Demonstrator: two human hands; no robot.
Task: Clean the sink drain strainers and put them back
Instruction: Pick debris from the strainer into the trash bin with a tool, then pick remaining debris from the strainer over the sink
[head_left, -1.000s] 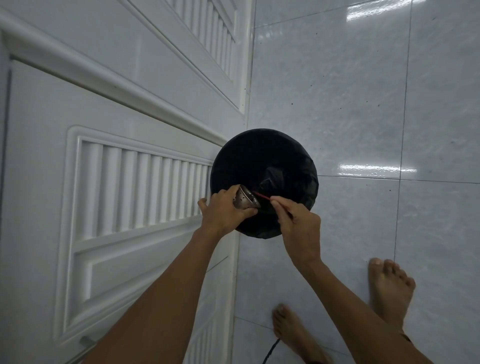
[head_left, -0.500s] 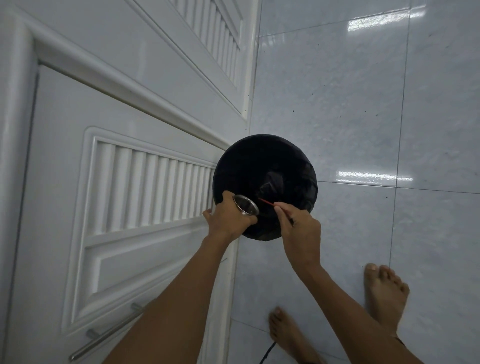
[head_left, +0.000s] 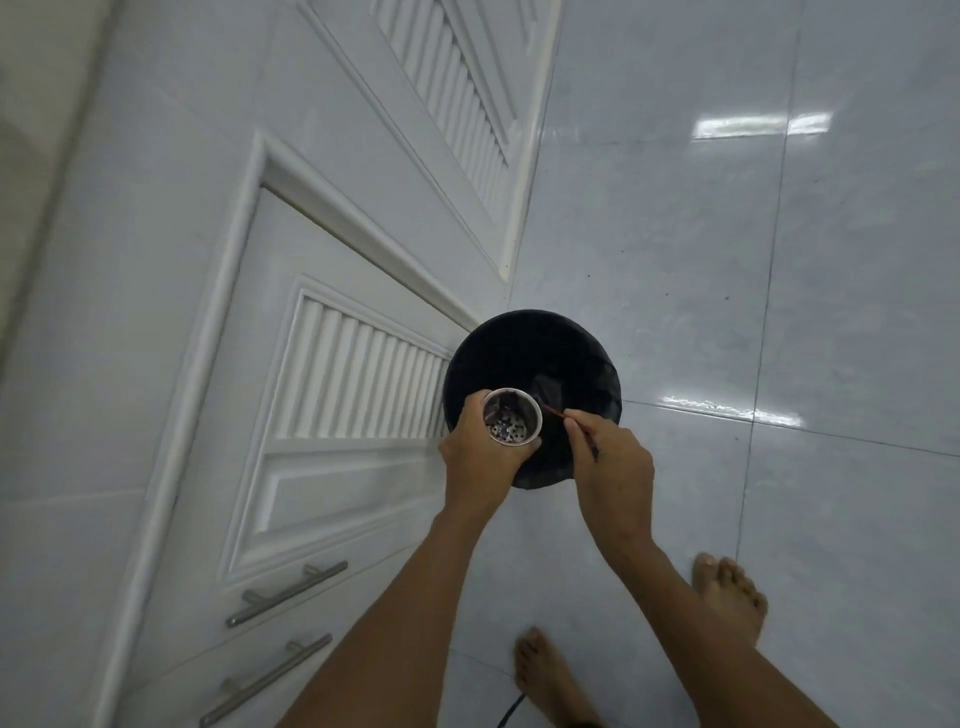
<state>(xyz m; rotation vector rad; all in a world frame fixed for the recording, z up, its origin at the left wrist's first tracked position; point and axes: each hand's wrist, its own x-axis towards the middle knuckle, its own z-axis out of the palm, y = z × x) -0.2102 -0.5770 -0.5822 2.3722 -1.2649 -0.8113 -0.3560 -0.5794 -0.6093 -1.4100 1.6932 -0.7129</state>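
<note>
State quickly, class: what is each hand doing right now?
Left hand: closed around the strainer, held mouth-up over the black bin.
Right hand: closed, pinching a thin red stick.

Left hand (head_left: 480, 447) hides the strainer (head_left: 511, 423) wall; black cord (head_left: 511, 714) cut off at bottom edge.

Strainer held over a black bin

The left hand (head_left: 480, 449) grips the strainer (head_left: 511, 423) mouth-up above the bin (head_left: 535, 343); the right hand (head_left: 613, 462) pinches a thin red stick (head_left: 555, 412) beside its rim.
</note>
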